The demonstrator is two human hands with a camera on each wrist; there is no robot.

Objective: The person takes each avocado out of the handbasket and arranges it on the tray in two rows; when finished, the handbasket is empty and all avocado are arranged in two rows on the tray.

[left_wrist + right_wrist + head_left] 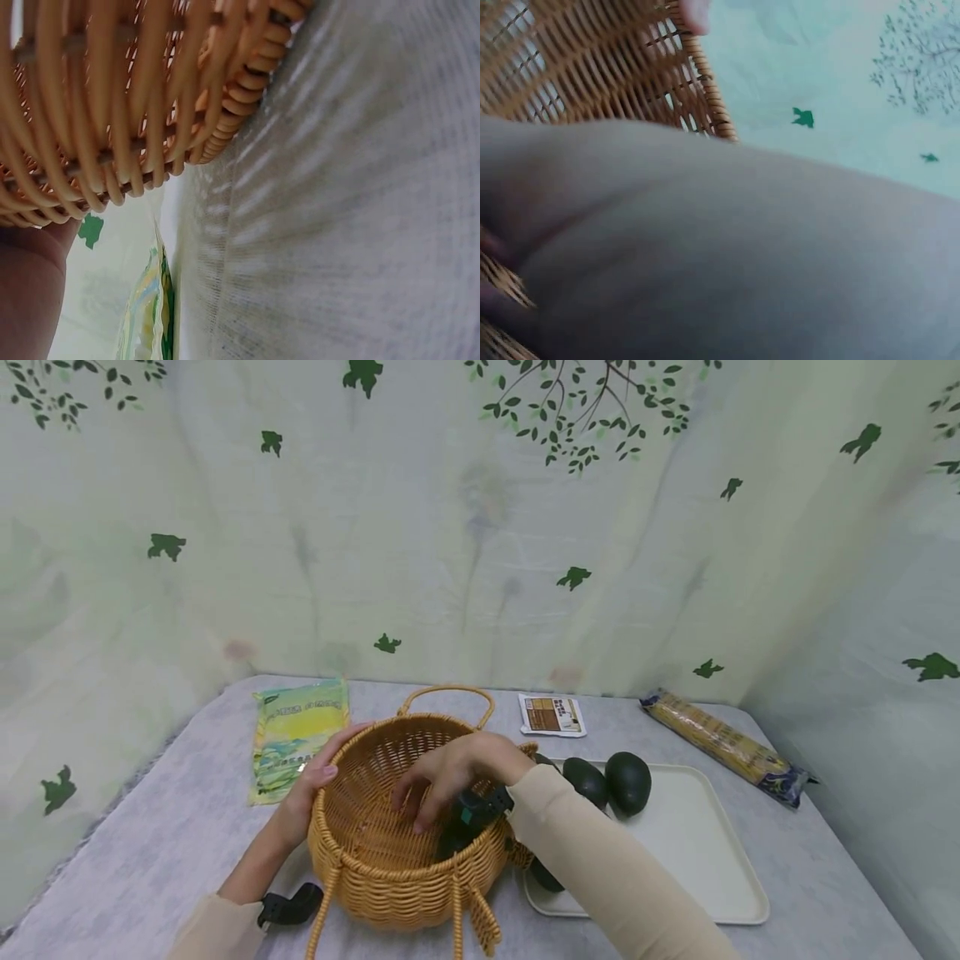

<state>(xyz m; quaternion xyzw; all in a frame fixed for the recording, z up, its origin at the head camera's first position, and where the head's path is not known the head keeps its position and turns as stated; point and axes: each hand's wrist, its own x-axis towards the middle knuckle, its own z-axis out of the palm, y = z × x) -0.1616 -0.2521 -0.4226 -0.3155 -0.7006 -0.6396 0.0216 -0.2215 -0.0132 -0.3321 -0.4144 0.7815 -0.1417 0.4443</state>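
A round wicker basket (405, 893) stands at the front middle of the table, its mouth facing up toward the head camera. My left hand (307, 789) holds its left rim, thumb over the edge; in the left wrist view, part of that hand (30, 281) shows below the woven wall. Reaching over the right rim, my right hand (442, 777) hangs inside the basket with loosely bent fingers and nothing seen between them. Under its wrist lies a dark avocado (452, 842), partly hidden. More dark avocados (628, 783) sit at the left side of a white tray (705, 852).
A green and yellow packet (298, 735) lies behind my left hand. Beyond the basket is a small white and brown packet (552, 716). A long golden package (723, 743) lies at the back right. The basket's raised handle (447, 687) stands at its far side.
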